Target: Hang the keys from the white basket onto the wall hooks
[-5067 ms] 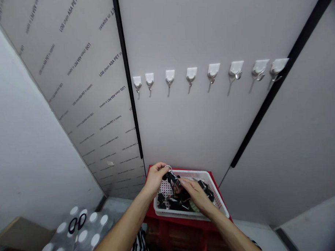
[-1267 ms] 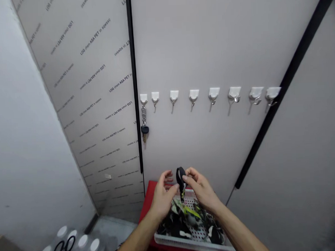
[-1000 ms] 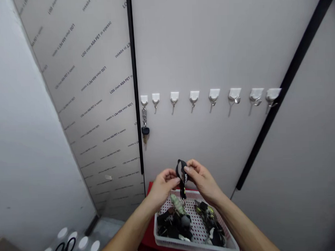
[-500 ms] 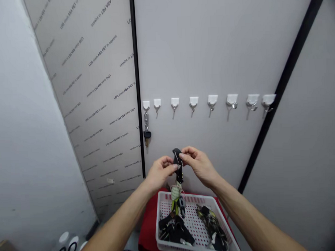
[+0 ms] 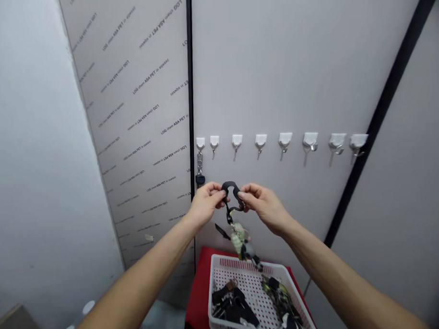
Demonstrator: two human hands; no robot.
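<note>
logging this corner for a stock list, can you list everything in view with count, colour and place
hooks: eight, white and silver, horizontal row
key: one, black head, leftmost hook, partly hidden
strap: one, black, looped, centre
charms: count unclear, pale green, grey, black, below the strap
basket: one, white, below the charms
piles: two, mainly black left, black and yellow-green right, in the basket
support: one, red, under the basket
panels: three, grey, behind, left one printed
black strips: two, flanking the centre panel
wall: one, white, far left
caps: two, white, lower left
left hand: one, bare, fingers on the strap's left side
right hand: one, bare, on its right side
</note>
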